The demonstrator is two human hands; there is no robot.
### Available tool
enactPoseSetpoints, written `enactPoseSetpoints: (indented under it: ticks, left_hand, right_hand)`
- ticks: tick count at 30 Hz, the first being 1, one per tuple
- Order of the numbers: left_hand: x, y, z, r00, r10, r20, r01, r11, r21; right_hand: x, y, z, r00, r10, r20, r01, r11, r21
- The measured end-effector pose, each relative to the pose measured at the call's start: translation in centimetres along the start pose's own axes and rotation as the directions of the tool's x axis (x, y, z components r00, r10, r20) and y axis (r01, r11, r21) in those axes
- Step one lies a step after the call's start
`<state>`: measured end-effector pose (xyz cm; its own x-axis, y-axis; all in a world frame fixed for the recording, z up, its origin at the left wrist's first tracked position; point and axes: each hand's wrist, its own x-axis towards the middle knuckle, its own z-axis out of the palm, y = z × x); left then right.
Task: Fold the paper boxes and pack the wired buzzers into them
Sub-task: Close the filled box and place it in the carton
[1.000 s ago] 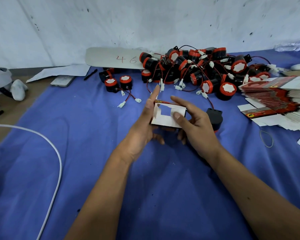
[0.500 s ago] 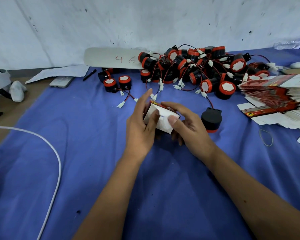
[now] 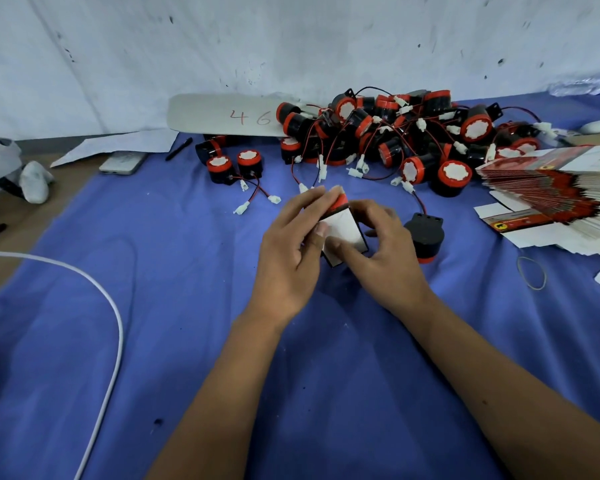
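Observation:
A small paper box [image 3: 343,230], white inside with a red and black outside, is held between both hands above the blue cloth [image 3: 174,271]. My left hand [image 3: 291,251] grips its left side, thumb on the white panel. My right hand [image 3: 385,258] holds the right side, with the thumb pressing on the white panel. A single black buzzer [image 3: 425,235] with a red wire lies just right of my right hand. A heap of black-and-red wired buzzers [image 3: 395,133] lies behind. A fanned stack of flat red boxes [image 3: 551,192] lies at the right.
Two separate buzzers [image 3: 234,166] stand left of the heap. A white board marked 46 [image 3: 222,116], a pen [image 3: 179,148] and a phone [image 3: 123,162] lie at the back left. A white cable [image 3: 115,317] curves at the left. A rubber band [image 3: 530,271] lies at the right.
The box has turned from a flat open sleeve into a more closed shape, tipped upright between the hands. My left fingers, straight before, have curled round it, and both hands drew closer together.

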<state>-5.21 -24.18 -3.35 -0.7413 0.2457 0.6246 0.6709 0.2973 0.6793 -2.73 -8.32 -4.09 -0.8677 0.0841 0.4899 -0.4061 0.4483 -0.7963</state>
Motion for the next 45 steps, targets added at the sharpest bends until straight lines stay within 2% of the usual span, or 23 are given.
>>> enactPoseSetpoints:
  ticks: [4,7,12,16,18,20,24,30,34,37,41,45]
  left_hand:
    - [0.0,0.3,0.1,0.991,0.124,0.053,-0.130,0.984,0.118]
    - [-0.1,0.4,0.6,0.984,0.154,0.092,-0.166,0.975,0.147]
    - [-0.2,0.0,0.8,0.997,0.071,0.021,-0.072,0.994,0.079]
    - [-0.2,-0.5,0.9,0.984,-0.172,0.052,0.171,0.985,0.016]
    - [-0.3,-0.8,0.9,0.974,-0.214,0.073,0.217,0.976,-0.026]
    - [-0.3,-0.8,0.6,0.971,-0.230,0.062,0.233,0.971,-0.046]
    - [-0.1,-0.8,0.4,0.965,-0.259,0.036,0.262,0.961,-0.089]
    - [-0.2,-0.5,0.9,0.964,-0.262,0.032,0.264,0.963,-0.050]
    - [-0.3,-0.5,1.2,0.976,-0.215,0.022,0.215,0.976,0.022]
    - [-0.3,-0.5,1.4,0.977,-0.214,0.010,0.213,0.976,0.051]
    - [-0.1,-0.5,1.0,0.945,-0.326,-0.026,0.321,0.941,-0.106]
    - [0.1,-0.3,0.8,0.902,-0.426,0.073,0.421,0.827,-0.373]
  right_hand:
    - [-0.1,-0.4,0.0,0.999,-0.047,-0.014,0.048,0.992,0.114]
    - [-0.1,-0.2,0.1,0.998,-0.059,-0.037,0.062,0.994,0.090]
    - [-0.1,-0.2,0.3,1.000,-0.026,-0.003,0.026,0.993,0.118]
    - [0.1,-0.1,-0.1,0.998,0.039,0.059,-0.053,0.964,0.260]
    - [0.2,-0.1,-0.1,0.992,0.044,0.118,-0.077,0.952,0.295]
    - [0.2,-0.1,-0.2,0.987,0.039,0.158,-0.091,0.936,0.339]
    - [0.2,0.1,-0.6,0.982,0.110,0.150,-0.165,0.892,0.421]
    - [0.1,0.1,-0.2,0.985,0.150,0.086,-0.171,0.919,0.355]
    - [0.2,0.1,0.1,0.991,0.133,0.020,-0.134,0.965,0.227]
    - [0.3,0.3,-0.1,0.990,0.133,0.039,-0.139,0.953,0.269]
    - [0.3,0.3,-0.7,0.973,0.147,0.176,-0.208,0.890,0.406]
    - [0.4,0.4,-1.1,0.957,0.143,0.254,-0.261,0.807,0.529]
